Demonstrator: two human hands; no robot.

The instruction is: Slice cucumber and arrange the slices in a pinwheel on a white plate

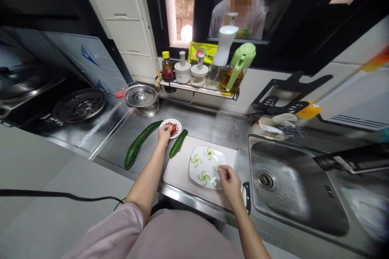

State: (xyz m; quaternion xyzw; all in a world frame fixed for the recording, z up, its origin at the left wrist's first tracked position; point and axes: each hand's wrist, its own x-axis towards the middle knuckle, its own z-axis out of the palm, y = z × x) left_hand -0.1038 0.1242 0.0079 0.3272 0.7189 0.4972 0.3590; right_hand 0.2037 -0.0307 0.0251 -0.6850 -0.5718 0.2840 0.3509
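A person's right hand bends over one square plate on one cutting board, fingers drawn together at the rightmost of four cucumber swirls; whether they grip anything cannot be told. Beyond, the left hand bunches its fingertips over one small dish of red pepper bits, any catch hidden. Two cucumbers flank the dish on the steel desk. Farther back: one lidded pot, two white jars.

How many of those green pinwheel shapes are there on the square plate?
4 on the plate: a far pinwheel, a left pinwheel, a near pinwheel, and a right pinwheel partly covered by the right hand, which may hide more.
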